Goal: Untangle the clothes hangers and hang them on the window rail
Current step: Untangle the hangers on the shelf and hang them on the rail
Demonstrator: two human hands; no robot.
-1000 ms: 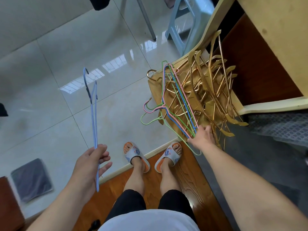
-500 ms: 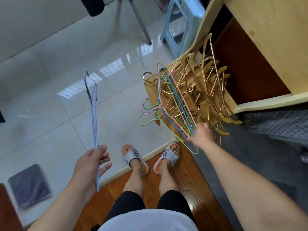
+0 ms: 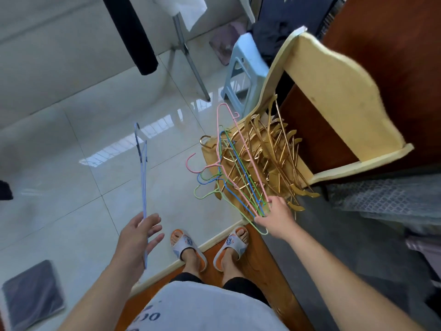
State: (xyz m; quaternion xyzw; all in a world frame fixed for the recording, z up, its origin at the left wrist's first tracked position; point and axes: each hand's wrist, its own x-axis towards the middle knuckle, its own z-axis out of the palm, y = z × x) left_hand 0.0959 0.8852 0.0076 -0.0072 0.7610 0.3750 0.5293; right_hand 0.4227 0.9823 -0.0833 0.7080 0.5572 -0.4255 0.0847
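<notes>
My left hand (image 3: 137, 237) holds a light blue wire hanger (image 3: 142, 168) upright and edge-on over the tiled floor. My right hand (image 3: 274, 218) grips the lower corners of a bunch of pink, blue and green wire hangers (image 3: 235, 168), with their hooks pointing left. The pink hanger's top stands above the others. The bunch rests against a tangled pile of gold hangers (image 3: 269, 154) on a brown paper bag (image 3: 210, 151) beside a cream wooden frame (image 3: 334, 101). No window rail is in view.
A pale blue plastic stool (image 3: 243, 68) stands behind the pile, next to a metal stand leg (image 3: 191, 60). A dark bar (image 3: 133, 37) hangs at top centre. A grey mat (image 3: 31, 295) lies at lower left. My sandalled feet stand at the wooden step's edge (image 3: 205, 244).
My right hand has lifted the coloured bunch up off the gold pile, and the pink hanger has slid higher than the rest. The view has tilted up. The left hand's fingers have loosened slightly.
</notes>
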